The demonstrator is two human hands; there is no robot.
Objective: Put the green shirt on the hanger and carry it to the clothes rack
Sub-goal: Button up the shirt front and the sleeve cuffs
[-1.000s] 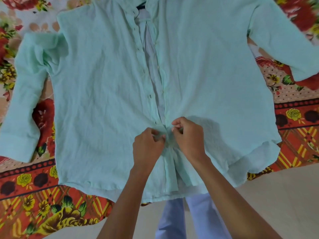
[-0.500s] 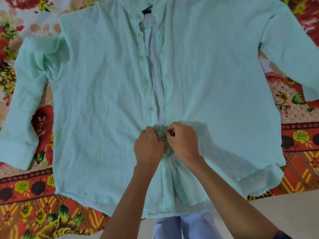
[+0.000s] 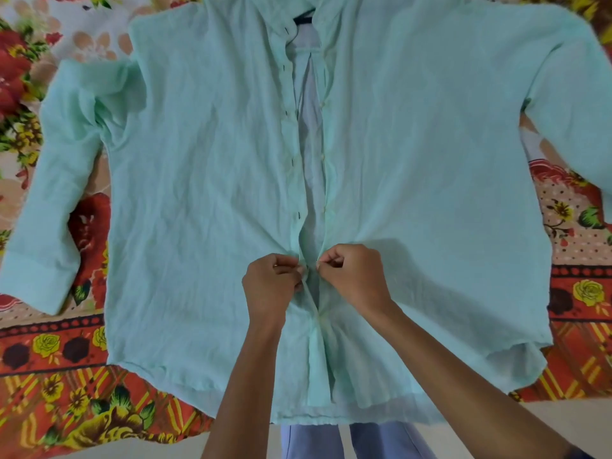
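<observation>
- Nearest the camera, pale blue trouser legs (image 3: 337, 442) show below the hem, cut off by the bottom edge.
- The left hand (image 3: 270, 288) is clenched on the left front edge of the green shirt (image 3: 205, 200), pinching the placket with the buttonholes; a ring shows on one finger.
- The right hand (image 3: 352, 279) pinches the facing edge, the one with the buttons, just beside the left hand; the two edges are slightly apart between them.
- The step in hand looks like working a lower button, though whether it is being fastened or undone cannot be told from this view.
- To do it well, the person should keep both edges taut and level, hold the cloth close to the button, and ease it through the slit rather than tug the thin, creased fabric.
- The button itself is hidden behind the fingertips.
- The shirt lies face up, spread flat on a floral bedsheet (image 3: 66, 385), sleeves out to both sides; below the hands the front looks closed, above them it gapes open.
- At the collar a dark sliver (image 3: 303, 18) shows, possibly the hanger's neck; it is too small to be sure.
- The right sleeve's cuff runs out of frame, and no clothes rack is in view.
</observation>
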